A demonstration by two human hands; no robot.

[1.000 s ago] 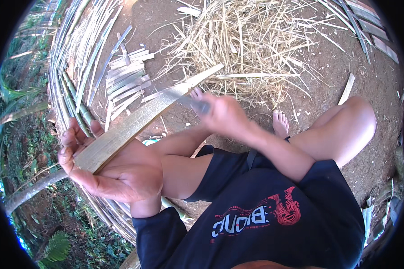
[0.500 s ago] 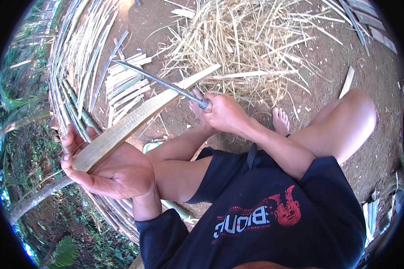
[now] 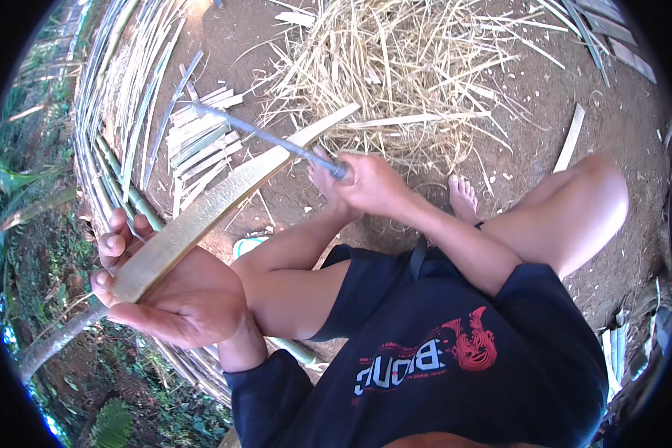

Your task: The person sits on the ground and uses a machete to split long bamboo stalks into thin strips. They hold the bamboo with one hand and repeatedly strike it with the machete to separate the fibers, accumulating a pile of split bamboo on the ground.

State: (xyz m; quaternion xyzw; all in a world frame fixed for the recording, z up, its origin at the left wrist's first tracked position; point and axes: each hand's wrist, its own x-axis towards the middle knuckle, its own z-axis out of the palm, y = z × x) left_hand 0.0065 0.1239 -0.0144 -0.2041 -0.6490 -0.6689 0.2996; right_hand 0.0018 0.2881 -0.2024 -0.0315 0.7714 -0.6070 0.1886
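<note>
My left hand (image 3: 183, 295), palm up at the lower left, cradles the broad end of a long bamboo slat (image 3: 201, 220), fingers curled up along its side and thumb beneath. The pale slat slants up to the right and tapers to a narrow tip. My right hand (image 3: 369, 183) is closed in a fist round the handle of a knife (image 3: 269, 137), its fingers covering most of the grip. The slim grey blade points up and left, crossing above the slat's narrow part. Whether its edge touches the slat I cannot tell.
A heap of straw-like shavings (image 3: 403, 67) lies on the dirt ahead. Cut slats (image 3: 201, 138) are stacked left of it, beside long bamboo strips and poles (image 3: 97, 142). My bare legs (image 3: 560, 201) are bent either side; green plants (image 3: 37, 246) edge the left.
My left hand and the slat's broad end have shifted slightly down and left. My right hand stays nearly in place; the knife blade is now somewhat blurred.
</note>
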